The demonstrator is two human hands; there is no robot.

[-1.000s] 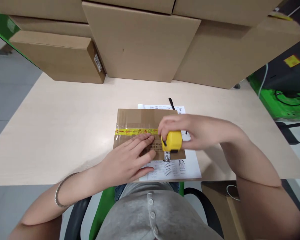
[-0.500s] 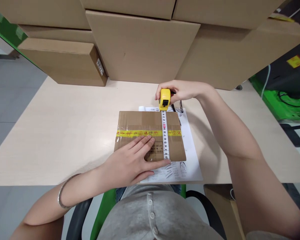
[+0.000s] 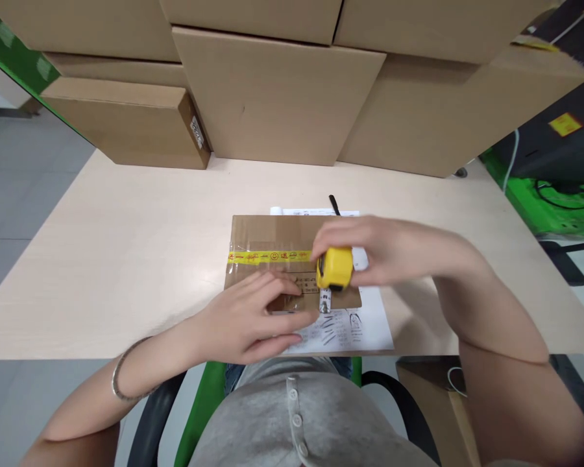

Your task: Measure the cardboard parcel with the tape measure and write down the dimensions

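Observation:
A yellow tape measure is gripped in my right hand, over the right part of a small cardboard box. Only a short end of its white blade sticks out, near the box's front edge. Yellow printed packing tape runs across the box top. My left hand rests at the box's front edge with fingers apart, the index fingertip close to the blade's end. Beneath the box lies a sheet of paper with handwritten marks. A black pen pokes out behind the box.
Large cardboard boxes are stacked along the back of the pale table. A smaller carton stands at the back left. To the right are a green surface with a black cable and a dark case with a yellow label.
The long blade has run back into the tape measure, leaving a short end. My right hand has come nearer with the case, from behind the box to its front part. The left fingers have curled slightly.

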